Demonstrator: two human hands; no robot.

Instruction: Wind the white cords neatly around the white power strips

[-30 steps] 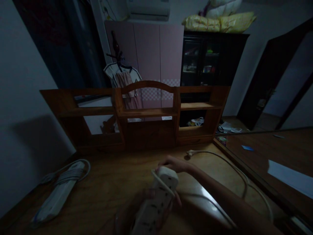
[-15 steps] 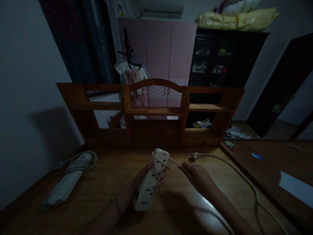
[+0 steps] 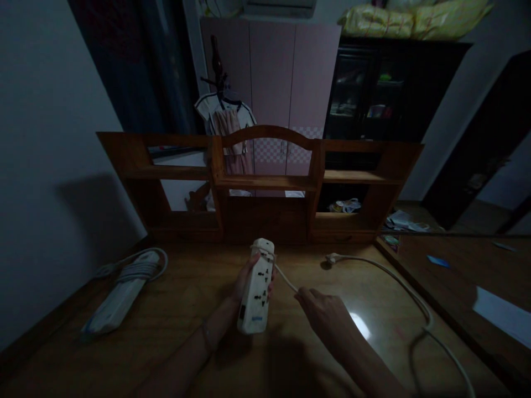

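A white power strip [image 3: 258, 287] with several sockets is tilted up above the desk, and my left hand [image 3: 244, 276] is wrapped round its sides, thumb on the socket face. Its pale cord [image 3: 285, 278] crosses the strip's upper end and runs down to the right. There my right hand [image 3: 317, 307] pinches the cord between its fingers. The cord's plug [image 3: 332, 258] lies on the desk, and more cord [image 3: 409, 287] curves along the right side. A second power strip [image 3: 118, 301], its cord coiled round it, rests at the left.
A wooden shelf unit [image 3: 265, 183] stands along the back of the wooden desk [image 3: 186, 331]. On the right, beyond a raised edge, another surface bears a white paper [image 3: 501, 315] and a blue card [image 3: 438, 261]. A wall borders the left side.
The power strip has turned more upright and moved slightly left and toward the shelf. My right hand has drawn the cord lower, and the cord at right has shifted.
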